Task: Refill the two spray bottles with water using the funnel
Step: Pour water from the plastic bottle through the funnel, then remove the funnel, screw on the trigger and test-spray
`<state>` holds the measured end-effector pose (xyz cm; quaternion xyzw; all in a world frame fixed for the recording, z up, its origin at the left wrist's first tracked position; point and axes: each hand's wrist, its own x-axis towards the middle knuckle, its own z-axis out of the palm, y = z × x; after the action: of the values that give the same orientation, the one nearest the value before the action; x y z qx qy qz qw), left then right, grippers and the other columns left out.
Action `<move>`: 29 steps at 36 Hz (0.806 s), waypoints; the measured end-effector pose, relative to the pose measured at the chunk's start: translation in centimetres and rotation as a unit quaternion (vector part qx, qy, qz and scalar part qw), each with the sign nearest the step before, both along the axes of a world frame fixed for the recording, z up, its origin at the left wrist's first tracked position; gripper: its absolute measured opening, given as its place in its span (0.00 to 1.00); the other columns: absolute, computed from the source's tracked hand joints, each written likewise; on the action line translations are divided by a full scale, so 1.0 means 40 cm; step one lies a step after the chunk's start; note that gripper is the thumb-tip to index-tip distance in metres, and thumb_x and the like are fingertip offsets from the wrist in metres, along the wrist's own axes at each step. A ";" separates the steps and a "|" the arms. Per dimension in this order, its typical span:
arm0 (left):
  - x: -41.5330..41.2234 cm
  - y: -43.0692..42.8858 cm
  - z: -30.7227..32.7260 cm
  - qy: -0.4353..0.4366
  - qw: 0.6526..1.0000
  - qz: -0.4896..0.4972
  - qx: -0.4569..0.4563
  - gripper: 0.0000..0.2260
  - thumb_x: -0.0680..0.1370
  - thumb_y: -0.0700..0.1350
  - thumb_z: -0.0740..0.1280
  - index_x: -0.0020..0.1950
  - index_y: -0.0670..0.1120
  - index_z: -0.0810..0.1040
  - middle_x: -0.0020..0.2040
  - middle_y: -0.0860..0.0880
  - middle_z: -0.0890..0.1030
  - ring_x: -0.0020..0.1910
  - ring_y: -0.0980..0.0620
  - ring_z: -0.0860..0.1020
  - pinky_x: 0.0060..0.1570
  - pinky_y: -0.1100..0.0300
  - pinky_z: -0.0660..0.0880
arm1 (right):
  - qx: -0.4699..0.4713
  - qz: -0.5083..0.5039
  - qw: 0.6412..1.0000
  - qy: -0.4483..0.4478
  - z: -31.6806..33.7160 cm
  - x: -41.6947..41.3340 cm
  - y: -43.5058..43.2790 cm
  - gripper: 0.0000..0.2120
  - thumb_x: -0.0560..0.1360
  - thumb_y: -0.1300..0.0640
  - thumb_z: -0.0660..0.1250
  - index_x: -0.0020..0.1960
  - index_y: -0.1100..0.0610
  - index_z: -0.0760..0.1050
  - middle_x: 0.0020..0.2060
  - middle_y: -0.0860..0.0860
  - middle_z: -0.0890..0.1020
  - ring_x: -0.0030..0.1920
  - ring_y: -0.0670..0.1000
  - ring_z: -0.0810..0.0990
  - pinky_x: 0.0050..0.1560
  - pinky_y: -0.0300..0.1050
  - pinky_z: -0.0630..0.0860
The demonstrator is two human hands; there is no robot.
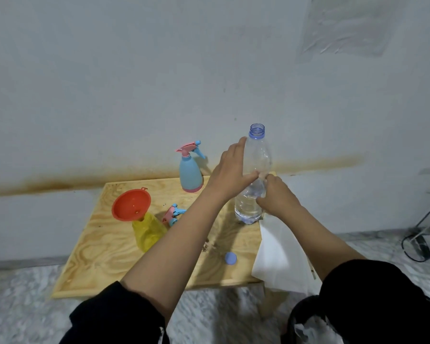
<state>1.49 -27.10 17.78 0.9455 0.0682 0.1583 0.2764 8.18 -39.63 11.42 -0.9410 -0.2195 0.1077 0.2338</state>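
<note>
Clear plastic water bottle (257, 155) stands on worktop (104, 256), cap off, some water at bottom. Right hand (276, 197) grips its thin middle. Left hand (230, 170) lies flat on upper side, fingers straight. Bottle looks thin, squashy, maybe slippery: hold middle, squeeze gently. Orange funnel (127, 204) sits in yellow spray bottle (148, 232). Blue spray bottle (190, 175) stands behind, top on.

Dim, soft; edges (perhaps) warped
</note>
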 end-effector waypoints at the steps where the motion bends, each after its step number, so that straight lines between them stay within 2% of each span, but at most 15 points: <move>1: -0.005 0.002 0.003 0.007 1.000 0.001 0.004 0.36 0.76 0.51 0.67 0.77 0.46 0.51 0.72 0.46 0.62 0.69 0.46 0.62 0.61 0.55 0.65 | -0.012 -0.003 1.000 0.000 0.005 -0.008 -0.001 0.21 0.71 0.60 0.65 0.62 0.62 0.65 0.57 0.58 0.72 0.57 0.59 0.73 0.48 0.50 0.73; 7: -0.059 0.027 -0.024 0.070 0.997 0.020 0.031 0.28 0.77 0.53 0.64 0.73 0.43 0.61 0.69 0.45 0.68 0.68 0.47 0.66 0.62 0.52 0.68 | -0.058 -0.008 0.998 0.007 -0.003 -0.067 -0.001 0.20 0.72 0.59 0.63 0.63 0.61 0.66 0.57 0.57 0.72 0.57 0.58 0.73 0.44 0.47 0.69; 10: -0.115 0.051 -0.065 0.133 0.985 0.027 0.108 0.24 0.79 0.53 0.62 0.71 0.42 0.66 0.67 0.45 0.70 0.66 0.46 0.68 0.57 0.52 0.69 | -0.060 0.007 0.998 0.019 -0.028 -0.101 0.009 0.22 0.73 0.55 0.65 0.64 0.60 0.67 0.59 0.57 0.73 0.58 0.58 0.73 0.45 0.47 0.71; 12: -0.162 0.068 -0.102 0.177 0.975 0.042 0.126 0.22 0.79 0.54 0.61 0.69 0.42 0.68 0.64 0.44 0.71 0.63 0.45 0.70 0.53 0.51 0.70 | -0.044 0.023 0.999 0.020 -0.043 -0.125 0.026 0.22 0.73 0.53 0.65 0.63 0.61 0.67 0.59 0.57 0.74 0.58 0.58 0.74 0.48 0.48 0.73; 17: -0.294 0.120 -0.206 0.253 0.957 0.116 0.085 0.19 0.78 0.52 0.62 0.61 0.40 0.73 0.62 0.41 0.72 0.66 0.42 0.68 0.55 0.50 0.70 | 0.017 0.060 0.998 0.032 -0.054 -0.194 0.109 0.24 0.75 0.47 0.65 0.62 0.62 0.69 0.58 0.59 0.76 0.58 0.58 0.74 0.55 0.51 0.73; 20: -0.371 0.155 -0.243 0.279 0.943 0.170 0.065 0.19 0.79 0.54 0.61 0.60 0.40 0.73 0.61 0.41 0.74 0.61 0.43 0.73 0.48 0.53 0.72 | 0.055 0.084 0.995 0.026 -0.042 -0.236 0.176 0.29 0.73 0.42 0.65 0.65 0.61 0.67 0.61 0.58 0.74 0.61 0.57 0.73 0.57 0.52 0.73; 22: -0.414 0.182 -0.250 0.289 0.932 0.212 0.056 0.20 0.79 0.54 0.61 0.61 0.40 0.73 0.59 0.42 0.75 0.58 0.43 0.74 0.46 0.54 0.71 | 0.087 0.104 0.991 0.020 -0.023 -0.268 0.223 0.32 0.72 0.40 0.66 0.68 0.60 0.65 0.63 0.56 0.73 0.63 0.56 0.71 0.58 0.52 0.72; 25: -0.462 0.228 -0.249 0.275 0.923 0.262 0.060 0.21 0.79 0.55 0.61 0.61 0.39 0.72 0.59 0.42 0.74 0.59 0.42 0.73 0.48 0.52 0.71 | 0.143 0.138 0.980 0.009 0.009 -0.312 0.293 0.35 0.70 0.39 0.68 0.69 0.57 0.64 0.65 0.54 0.71 0.65 0.54 0.69 0.60 0.51 0.71; 29: -0.489 0.296 -0.242 0.248 0.919 0.303 0.049 0.23 0.78 0.56 0.62 0.61 0.38 0.71 0.59 0.41 0.73 0.59 0.42 0.73 0.51 0.49 0.72 | 0.153 0.179 0.972 0.003 0.046 -0.357 0.387 0.40 0.68 0.39 0.71 0.70 0.60 0.62 0.66 0.55 0.68 0.66 0.54 0.68 0.62 0.53 0.70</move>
<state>-18.08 -15.27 8.09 0.9009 0.4098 -0.0024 0.1429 -6.10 -24.17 13.28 -0.8390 -0.3977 0.1162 0.3527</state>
